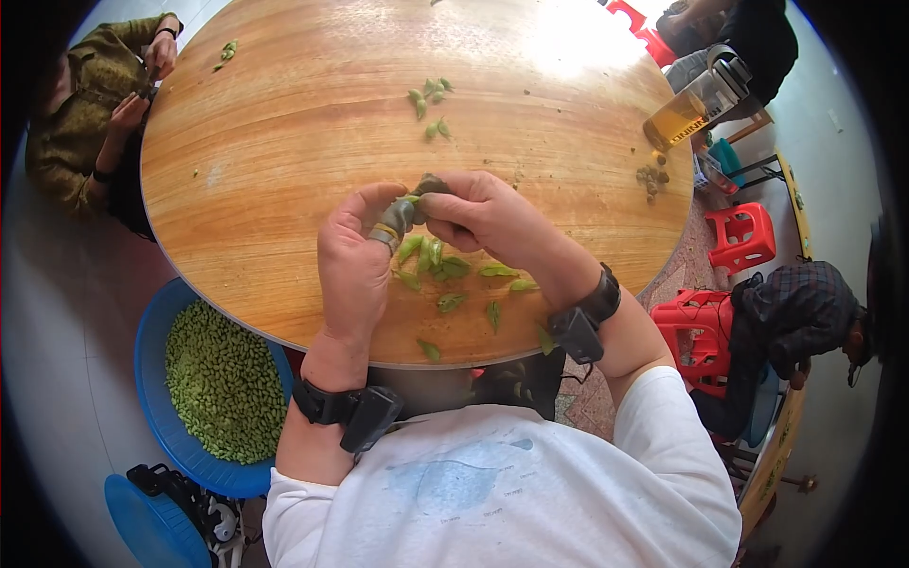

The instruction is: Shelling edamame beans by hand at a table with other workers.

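Over the near part of the table, my left hand (355, 251) and my right hand (485, 216) meet fingertip to fingertip. Between them they pinch a green soybean pod (410, 199), mostly hidden by the fingers. Dark grey-green covers wrap some fingertips, and a yellowish band circles one finger of my left hand. Just below my hands, several green pods (437, 261) lie in a loose pile, with a few single ones scattered toward the table's near edge. At my lower left, a blue basin (156, 379) holds a large heap of shelled green beans (227, 388).
A round wooden table (284, 142) carries more pods (432, 95) farther off and a tilted-looking bottle of amber liquid (696, 102) at right. One person (95, 123) sits at far left, others at right near red stools (741, 237). A blue lid-like disc (151, 525) is at lower left.
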{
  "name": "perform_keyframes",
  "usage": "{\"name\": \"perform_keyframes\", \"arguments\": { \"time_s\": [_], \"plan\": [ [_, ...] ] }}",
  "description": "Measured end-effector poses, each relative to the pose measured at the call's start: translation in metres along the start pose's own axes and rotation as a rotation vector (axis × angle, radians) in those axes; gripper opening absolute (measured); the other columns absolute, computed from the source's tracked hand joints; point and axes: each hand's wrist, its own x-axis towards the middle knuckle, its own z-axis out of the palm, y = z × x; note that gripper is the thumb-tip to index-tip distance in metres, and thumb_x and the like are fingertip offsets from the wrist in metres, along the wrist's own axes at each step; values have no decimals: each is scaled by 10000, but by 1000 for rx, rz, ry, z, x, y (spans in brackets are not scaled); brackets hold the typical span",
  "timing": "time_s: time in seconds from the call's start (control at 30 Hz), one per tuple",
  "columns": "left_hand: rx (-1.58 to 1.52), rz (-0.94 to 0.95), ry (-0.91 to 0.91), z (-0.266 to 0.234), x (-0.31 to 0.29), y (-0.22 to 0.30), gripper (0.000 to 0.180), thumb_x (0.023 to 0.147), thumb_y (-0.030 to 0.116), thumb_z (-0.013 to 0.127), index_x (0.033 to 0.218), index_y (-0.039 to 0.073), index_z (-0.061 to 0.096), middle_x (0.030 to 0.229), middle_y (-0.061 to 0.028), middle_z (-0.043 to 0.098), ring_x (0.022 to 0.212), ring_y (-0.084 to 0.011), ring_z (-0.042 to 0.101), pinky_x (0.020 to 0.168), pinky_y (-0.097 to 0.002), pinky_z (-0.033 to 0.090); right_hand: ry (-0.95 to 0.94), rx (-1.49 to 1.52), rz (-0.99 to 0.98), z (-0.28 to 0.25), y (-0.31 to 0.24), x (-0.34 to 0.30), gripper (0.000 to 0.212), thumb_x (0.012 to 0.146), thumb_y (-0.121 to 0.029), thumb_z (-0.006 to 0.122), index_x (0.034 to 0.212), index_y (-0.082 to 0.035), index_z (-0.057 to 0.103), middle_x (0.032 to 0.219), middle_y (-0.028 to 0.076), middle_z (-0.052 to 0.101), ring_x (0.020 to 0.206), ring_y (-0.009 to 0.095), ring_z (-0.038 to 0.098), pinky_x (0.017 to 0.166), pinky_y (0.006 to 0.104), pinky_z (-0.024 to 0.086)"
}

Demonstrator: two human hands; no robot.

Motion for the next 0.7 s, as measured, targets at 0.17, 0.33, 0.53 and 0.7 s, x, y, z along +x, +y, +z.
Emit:
{"name": "perform_keyframes", "arguments": {
  "time_s": [0.17, 0.33, 0.53, 0.7],
  "plan": [
    [-56, -33, 35, -3, 2, 0, 284, 792, -124, 442, 1017, -21, 581, 918, -55, 606, 806, -99, 576, 698, -201, 472, -43, -225, 25, -16, -7, 5, 264, 894, -226, 536, 775, 4, 587, 578, -10, 496, 522, 64, 442, 464, 238, 356],
    [113, -181, -207, 1, -1, 1, 289, 808, -113, 458, 1014, 7, 619, 908, -46, 629, 824, -98, 583, 717, -186, 482, 413, -1265, -186, -55, -14, 68, 391, 864, -366, 540, 859, 19, 609, 762, 211, 641, 755, 356, 635, 692, 429, 490],
    [-34, -186, -136, -6, 2, -1, 286, 808, -101, 502, 1064, -11, 594, 909, -35, 611, 826, -74, 572, 694, -167, 477, 451, -1473, -130, -42, 0, 72, 249, 857, -222, 506, 861, 5, 607, 772, 187, 651, 755, 346, 639, 697, 425, 498],
    [-114, -203, -81, -5, 3, 1, 263, 840, -77, 488, 1086, -26, 568, 889, -39, 599, 787, -69, 557, 661, -161, 469, 490, -1227, -319, -57, 0, 62, 285, 851, -268, 547, 826, 9, 609, 751, 180, 647, 750, 339, 639, 675, 424, 491]
  ]
}}
